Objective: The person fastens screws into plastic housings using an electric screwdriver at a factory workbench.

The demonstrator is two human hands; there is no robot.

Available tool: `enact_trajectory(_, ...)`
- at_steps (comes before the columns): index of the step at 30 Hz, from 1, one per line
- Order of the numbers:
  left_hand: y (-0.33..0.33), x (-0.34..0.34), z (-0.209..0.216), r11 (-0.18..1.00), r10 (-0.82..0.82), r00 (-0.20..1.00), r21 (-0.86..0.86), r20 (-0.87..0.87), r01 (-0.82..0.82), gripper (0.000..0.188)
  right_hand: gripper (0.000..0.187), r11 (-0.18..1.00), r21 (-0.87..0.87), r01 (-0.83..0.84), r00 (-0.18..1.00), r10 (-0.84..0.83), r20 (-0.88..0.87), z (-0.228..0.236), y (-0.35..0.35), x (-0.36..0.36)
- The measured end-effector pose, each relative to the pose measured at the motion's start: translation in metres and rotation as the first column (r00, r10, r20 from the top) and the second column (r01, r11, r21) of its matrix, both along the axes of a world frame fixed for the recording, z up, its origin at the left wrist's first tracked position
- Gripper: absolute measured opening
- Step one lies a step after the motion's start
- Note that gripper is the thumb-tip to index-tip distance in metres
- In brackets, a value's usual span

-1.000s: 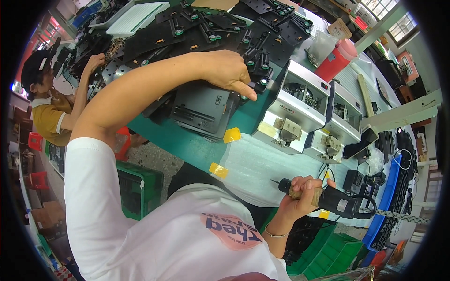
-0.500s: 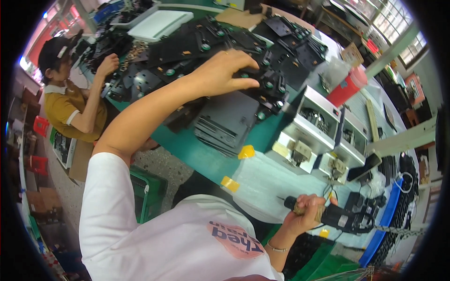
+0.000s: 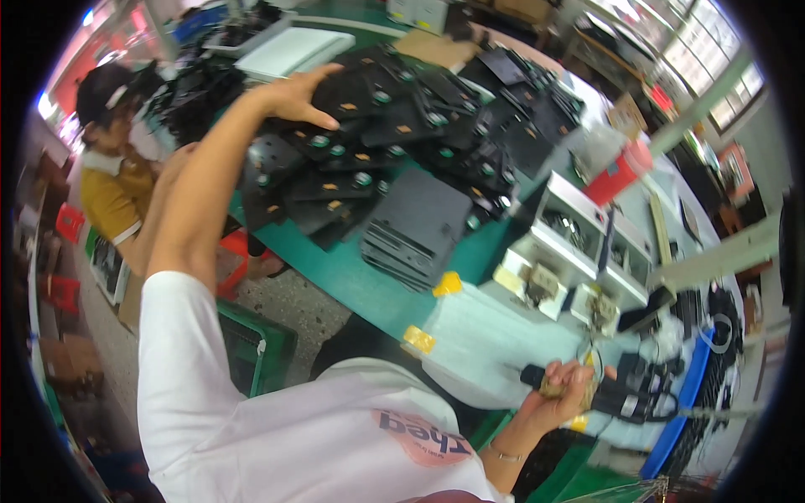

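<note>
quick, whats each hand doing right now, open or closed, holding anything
Left hand: open, fingers spread, reaching over the pile of black panels, holding nothing.
Right hand: closed around a black power screwdriver.

Black plates matt plastic; green bench smooth; red cup glossy plastic.

We are in a factory assembly workshop. A long green-topped workbench carries heaps of flat black plastic panels, and beside them stand white open-fronted parts bins holding small metal pieces. A co-worker in a yellow shirt sits at the same bench, with green plastic crates below.
</note>
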State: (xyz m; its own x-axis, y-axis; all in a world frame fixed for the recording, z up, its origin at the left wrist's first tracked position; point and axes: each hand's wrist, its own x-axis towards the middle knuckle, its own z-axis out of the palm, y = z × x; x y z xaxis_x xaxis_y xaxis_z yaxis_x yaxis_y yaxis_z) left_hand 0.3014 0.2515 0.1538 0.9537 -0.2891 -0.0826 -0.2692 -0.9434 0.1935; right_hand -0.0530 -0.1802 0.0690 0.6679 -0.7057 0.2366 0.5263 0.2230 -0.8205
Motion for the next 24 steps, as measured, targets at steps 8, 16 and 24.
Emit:
enact_trajectory(8,0.03,0.013,-0.021,0.951,-0.173,0.946,-0.204,0.274,0.233,0.102,0.058,0.995,-0.104,-0.009,0.966,0.035,0.256,0.036,-0.009,0.044)
enact_trajectory(16,-0.008,-0.07,0.003,0.943,-0.193,0.827,-0.132,0.528,0.304,0.1,0.056,0.944,-0.329,-0.033,0.916,0.16,0.369,0.043,0.003,0.094)
enact_trajectory(24,-0.124,-0.222,-0.008,0.716,-0.423,0.872,-0.5,0.246,0.488,0.107,0.053,0.93,-0.367,-0.031,0.951,0.14,0.274,0.03,0.0,0.105)
